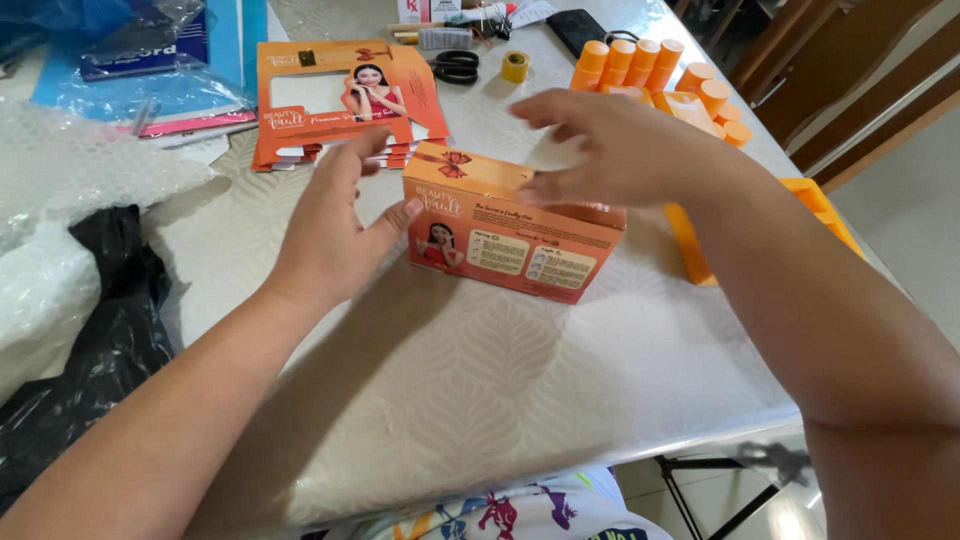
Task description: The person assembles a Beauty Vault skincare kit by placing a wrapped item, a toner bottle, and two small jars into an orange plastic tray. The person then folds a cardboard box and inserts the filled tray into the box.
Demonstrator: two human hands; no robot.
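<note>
An orange printed carton box (500, 245) stands on the white patterned table (480, 370). My left hand (335, 225) is beside the box's left end, thumb touching its upper left corner, fingers spread. My right hand (610, 150) hovers over the box's top right, fingertips resting on the lid edge. Neither hand grips the box.
A stack of flat orange cartons (340, 100) lies behind the box. Orange bottles and tubes (660, 75) stand at the back right, with an orange tray (820, 205) at the right edge. Scissors (456, 66), tape roll (515, 66), bubble wrap (60, 170) and black bag (100, 330) lie around.
</note>
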